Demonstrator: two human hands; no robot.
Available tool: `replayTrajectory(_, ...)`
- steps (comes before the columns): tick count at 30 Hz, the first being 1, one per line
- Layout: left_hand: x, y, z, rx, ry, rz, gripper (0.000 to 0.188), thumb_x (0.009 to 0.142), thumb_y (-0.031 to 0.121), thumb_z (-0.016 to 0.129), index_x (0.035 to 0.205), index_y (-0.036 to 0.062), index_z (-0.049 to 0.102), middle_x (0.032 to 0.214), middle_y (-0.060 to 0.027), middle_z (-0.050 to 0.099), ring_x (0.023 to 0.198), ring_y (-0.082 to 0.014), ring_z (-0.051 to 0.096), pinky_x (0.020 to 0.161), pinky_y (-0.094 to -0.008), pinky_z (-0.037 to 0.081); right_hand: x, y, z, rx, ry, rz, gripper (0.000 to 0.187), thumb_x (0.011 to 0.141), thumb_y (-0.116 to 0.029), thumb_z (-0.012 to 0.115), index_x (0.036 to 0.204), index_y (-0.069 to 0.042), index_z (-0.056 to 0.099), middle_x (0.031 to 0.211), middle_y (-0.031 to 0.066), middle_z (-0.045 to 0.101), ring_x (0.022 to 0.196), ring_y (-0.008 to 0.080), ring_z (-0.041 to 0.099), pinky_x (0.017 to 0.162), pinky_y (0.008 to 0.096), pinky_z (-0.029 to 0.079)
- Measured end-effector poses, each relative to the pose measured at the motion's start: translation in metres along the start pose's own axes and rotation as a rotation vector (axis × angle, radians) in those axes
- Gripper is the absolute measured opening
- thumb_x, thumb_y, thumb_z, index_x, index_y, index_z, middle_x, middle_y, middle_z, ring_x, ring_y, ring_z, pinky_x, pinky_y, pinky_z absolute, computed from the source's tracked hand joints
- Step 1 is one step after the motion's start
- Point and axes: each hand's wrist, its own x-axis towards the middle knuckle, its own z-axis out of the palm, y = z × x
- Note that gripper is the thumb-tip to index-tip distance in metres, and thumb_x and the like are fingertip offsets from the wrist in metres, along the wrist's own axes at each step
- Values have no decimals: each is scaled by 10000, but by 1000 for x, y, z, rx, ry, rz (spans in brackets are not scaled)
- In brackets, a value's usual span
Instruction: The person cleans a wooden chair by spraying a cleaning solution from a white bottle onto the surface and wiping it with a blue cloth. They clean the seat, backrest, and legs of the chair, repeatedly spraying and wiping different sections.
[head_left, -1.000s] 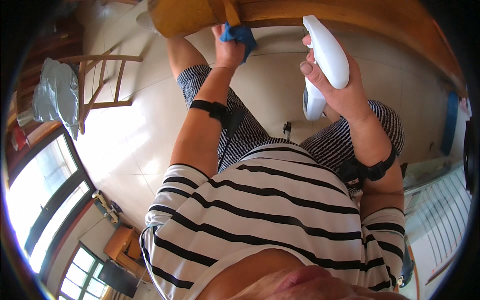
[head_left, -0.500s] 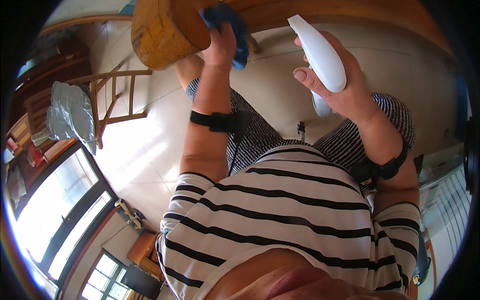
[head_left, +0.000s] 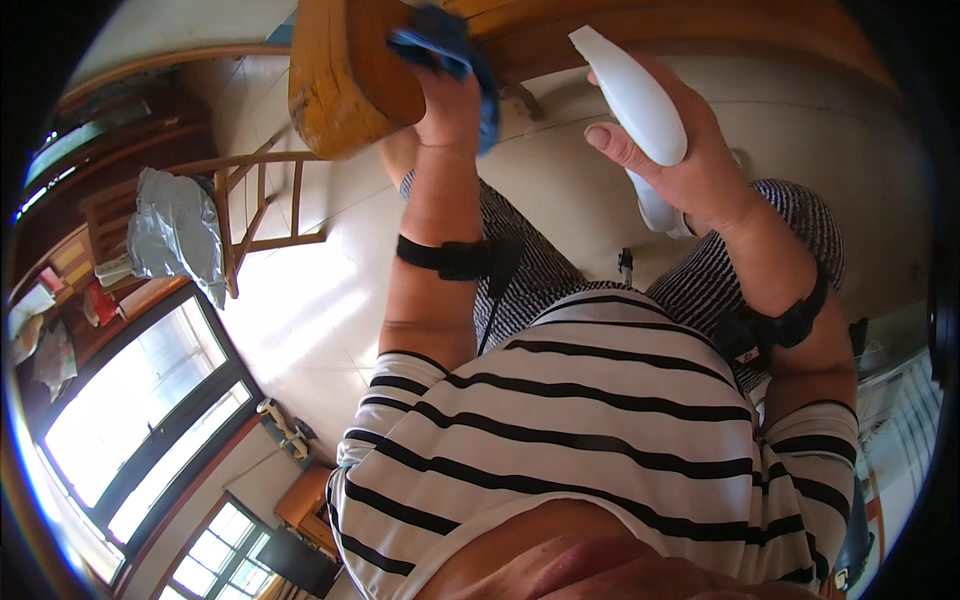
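Note:
My left hand (head_left: pixel 450 106) is closed on a blue cloth (head_left: pixel 440 42), held against the end of a thick yellow-brown wooden piece (head_left: pixel 345 85). Part of the cloth hangs down past my fingers. My right hand (head_left: pixel 700 150) grips a smooth white object (head_left: pixel 640 100), rounded at the near end and narrowing to a squared tip pointing away. Its exact kind I cannot make out. The right thumb lies along its left side, and the other fingers are partly hidden behind it. Another white shape (head_left: pixel 655 208) shows below that hand; I cannot tell whether it belongs to the object.
A long wooden edge (head_left: pixel 600 22) runs across the far side. To the left stands a wooden chair (head_left: pixel 265 240) with a silvery plastic bag (head_left: pixel 178 230) over it. My knees are spread above the pale tiled floor (head_left: pixel 335 235). Glazed doors (head_left: pixel 140 390) and a window lie lower left.
The whole view has shifted, so the chair and wooden piece appear farther right. My left hand sits slightly closer against the wood with the cloth. My right hand keeps its hold on the white object.

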Motion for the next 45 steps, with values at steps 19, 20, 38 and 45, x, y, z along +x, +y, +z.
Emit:
replayTrajectory(19, 77, 17, -63, -701, -368, -208, 364, 941, 286, 536, 1234, 71, 535, 1188, -105, 575, 1103, -275, 565, 970, -389, 463, 18, 10, -27, -74, -53, -56, 526, 857, -208, 738, 1310, -66, 514, 1156, 53, 603, 987, 153, 580, 839, 287, 503)
replayTrajectory(20, 80, 19, -68, -703, -392, -216, 365, 945, 288, 526, 1236, 67, 533, 1190, -109, 575, 1106, -277, 566, 971, -389, 466, 16, 10, -28, -75, -35, -41, 526, 858, -203, 737, 1313, -65, 512, 1163, 54, 602, 986, 151, 583, 836, 284, 507)
replayTrajectory(38, 15, 99, -116, -639, 147, 158, 418, 974, 277, 445, 1182, -55, 591, 1230, -198, 598, 1152, -329, 578, 1004, -432, 473, 35, 18, -38, -84, -81, -24, 508, 820, -251, 767, 1247, -74, 556, 1087, 110, 626, 974, 239, 622, 835, 353, 513)
replayTrajectory(45, 102, 132, -129, -232, -709, 43, 351, 906, 122, 591, 1235, 0, 612, 1283, -134, 599, 1229, -304, 541, 1074, -401, 373, 36, 20, -41, -158, -61, 16, 551, 822, -284, 760, 1293, -106, 536, 1117, 107, 625, 1009, 253, 624, 860, 373, 518)
